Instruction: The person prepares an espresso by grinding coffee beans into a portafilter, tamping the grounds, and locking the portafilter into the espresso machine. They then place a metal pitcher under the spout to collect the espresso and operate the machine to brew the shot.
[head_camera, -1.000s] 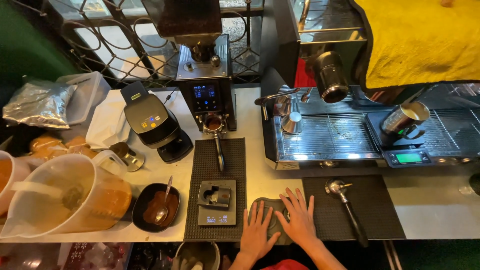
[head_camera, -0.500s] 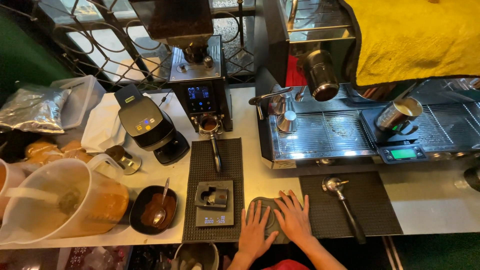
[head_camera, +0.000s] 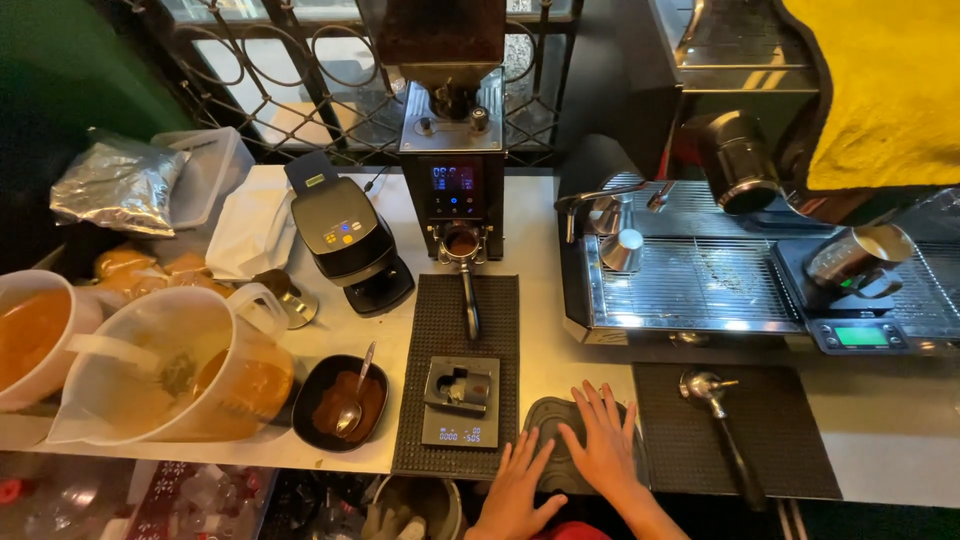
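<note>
We've got both hands flat on the dark tamping mat (head_camera: 558, 450) at the worktop's (head_camera: 560, 330) near edge. Our left hand (head_camera: 515, 490) rests on its left corner, fingers released and spread, gripping nothing. Our right hand (head_camera: 605, 445) lies across its middle, fingers splayed too. Just left of the mat sits the small scale (head_camera: 460, 402); to the mat's right, a portafilter (head_camera: 720, 430) lies on a black mat (head_camera: 790, 420).
</note>
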